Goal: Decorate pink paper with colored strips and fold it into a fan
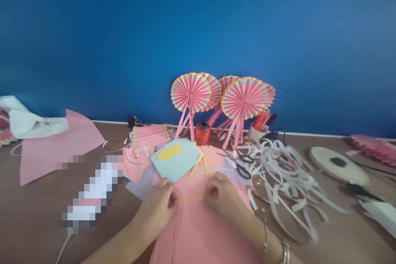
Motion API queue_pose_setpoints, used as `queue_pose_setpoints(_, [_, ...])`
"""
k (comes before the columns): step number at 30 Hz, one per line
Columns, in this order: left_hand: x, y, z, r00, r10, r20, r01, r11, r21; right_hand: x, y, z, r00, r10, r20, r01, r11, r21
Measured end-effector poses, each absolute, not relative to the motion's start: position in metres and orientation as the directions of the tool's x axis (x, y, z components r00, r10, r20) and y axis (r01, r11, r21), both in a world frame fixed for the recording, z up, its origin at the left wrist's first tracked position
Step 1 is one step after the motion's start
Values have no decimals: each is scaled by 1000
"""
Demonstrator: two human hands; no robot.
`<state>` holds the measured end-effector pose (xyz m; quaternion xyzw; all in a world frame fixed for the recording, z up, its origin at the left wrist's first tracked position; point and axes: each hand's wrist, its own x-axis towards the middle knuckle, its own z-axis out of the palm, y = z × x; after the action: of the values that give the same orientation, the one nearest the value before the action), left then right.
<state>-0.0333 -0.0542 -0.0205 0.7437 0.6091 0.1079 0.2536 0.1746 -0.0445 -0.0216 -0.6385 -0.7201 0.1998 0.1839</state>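
My left hand (pixel 161 201) and my right hand (pixel 225 199) face each other over the pink paper (pixel 213 235). Between them a thin yellow paper strip (pixel 192 198) runs across the sheet. Curled fingers of each hand pinch one end of it, though the fingertips are partly hidden. Just beyond lie more narrow yellow strips (pixel 195 166) and a light blue paper (pixel 176 164) carrying a wider yellow piece (pixel 170 152). Black-handled scissors (pixel 243 164) rest open past my right hand.
Pink pleated fans (pixel 191 93) lean upright against the blue wall (pixel 123 41), near a red-wrapped roll (pixel 203 133). Curled white strips (pixel 284 173) spread at the right, before a pale round object (pixel 337 165). A pink sheet (pixel 58 148) and a blurred-out item (pixel 93 194) lie left.
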Motion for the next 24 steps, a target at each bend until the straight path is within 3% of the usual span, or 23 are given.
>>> queue_pose_setpoints(3, [-33,-55,-21,233,964,-131,847,-135,514,175,-44,-22,-116,993,36,832,116,-543])
queue_pose_setpoints(9, [-42,-51,-19,177,975,-131,780,-57,623,182,-38,-30,-38,998,-56,790,-4,-613])
queue_pose_setpoints(12, [-42,-56,-12,183,983,-19,757,-129,641,184,-35,-38,-88,996,-16,730,53,-682])
queue_pose_setpoints(15, [-32,-70,-14,349,918,187,749,-393,534,182,-36,-40,-95,995,43,721,98,-686])
queue_pose_setpoints(19, [-13,-88,-39,731,571,374,519,-821,239,178,-38,-39,-140,983,118,740,183,-647])
queue_pose_setpoints(21, [-6,-92,-51,773,485,409,486,-867,110,178,-39,-38,-172,977,124,764,212,-610])
queue_pose_setpoints(24, [-4,-95,-59,782,485,392,517,-856,27,183,-39,-34,-189,978,93,788,207,-580])
